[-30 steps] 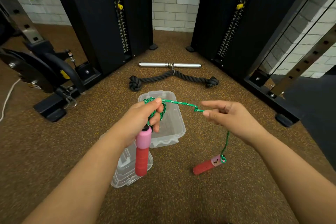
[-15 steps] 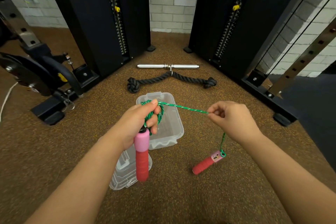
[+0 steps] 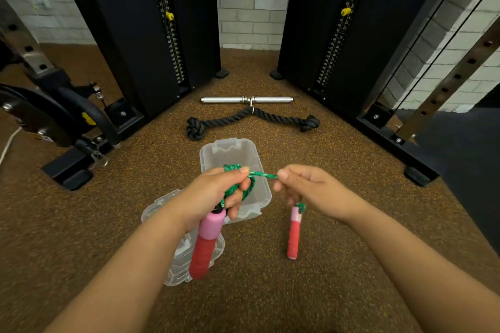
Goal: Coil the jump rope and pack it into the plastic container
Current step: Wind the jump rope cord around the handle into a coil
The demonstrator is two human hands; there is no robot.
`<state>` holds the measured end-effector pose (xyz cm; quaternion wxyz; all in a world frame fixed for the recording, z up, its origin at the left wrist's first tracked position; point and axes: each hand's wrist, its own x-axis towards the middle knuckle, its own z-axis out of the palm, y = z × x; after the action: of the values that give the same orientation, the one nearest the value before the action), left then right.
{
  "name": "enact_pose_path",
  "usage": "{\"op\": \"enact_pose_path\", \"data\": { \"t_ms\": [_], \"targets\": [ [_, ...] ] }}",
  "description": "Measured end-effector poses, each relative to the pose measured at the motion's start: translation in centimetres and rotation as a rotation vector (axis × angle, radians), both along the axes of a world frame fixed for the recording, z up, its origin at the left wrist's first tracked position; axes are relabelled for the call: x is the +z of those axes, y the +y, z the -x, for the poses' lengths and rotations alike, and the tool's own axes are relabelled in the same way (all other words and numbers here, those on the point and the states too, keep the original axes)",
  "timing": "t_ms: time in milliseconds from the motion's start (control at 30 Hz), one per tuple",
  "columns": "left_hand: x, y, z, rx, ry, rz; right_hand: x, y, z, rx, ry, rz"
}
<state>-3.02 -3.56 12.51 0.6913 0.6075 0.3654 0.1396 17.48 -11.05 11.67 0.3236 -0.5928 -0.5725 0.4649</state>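
Note:
My left hand [image 3: 211,197] grips a bundle of coiled green jump rope [image 3: 239,188], and one pink-and-red handle [image 3: 205,243] hangs down from that fist. A short taut stretch of rope runs to my right hand [image 3: 305,189], which pinches it between thumb and finger. The second pink-and-red handle [image 3: 294,232] dangles below my right hand, just above the floor. The clear plastic container [image 3: 230,151] stands open on the floor behind my hands. Its clear lid [image 3: 178,259] lies flat under my left wrist.
A black knotted rope attachment [image 3: 251,119] and a chrome bar [image 3: 246,100] lie on the brown speckled floor beyond the container. Black cable-machine columns [image 3: 140,35] stand left and right, with a machine base foot [image 3: 67,170] at the left and a frame rail [image 3: 400,143] at the right.
My right hand has moved in toward my left, shortening the taut rope between them. The second handle has lifted from lying slanted on the floor to hanging upright.

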Motion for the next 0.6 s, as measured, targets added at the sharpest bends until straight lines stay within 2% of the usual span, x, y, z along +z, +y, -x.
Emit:
{"op": "enact_pose_path", "data": {
  "t_ms": [100,200,333,467,600],
  "targets": [
    [0.1,0.0,0.2,-0.030,-0.006,0.019,1.1,0.0,-2.2,-0.139,-0.059,-0.072],
    [0.2,-0.2,-0.5,-0.064,-0.051,0.067,1.4,0.0,-3.0,-0.252,0.022,-0.138],
    [0.5,0.0,-0.4,-0.053,-0.087,0.108,0.9,-0.4,-3.4,-0.219,-0.022,-0.103],
    [0.4,-0.2,-0.6,-0.073,-0.073,0.090,0.4,-0.5,-4.4,-0.261,0.044,-0.091],
    [0.4,0.1,-0.2,-0.070,-0.074,0.091,0.4,-0.5,-4.6,-0.225,-0.096,-0.115]
  ]
}}
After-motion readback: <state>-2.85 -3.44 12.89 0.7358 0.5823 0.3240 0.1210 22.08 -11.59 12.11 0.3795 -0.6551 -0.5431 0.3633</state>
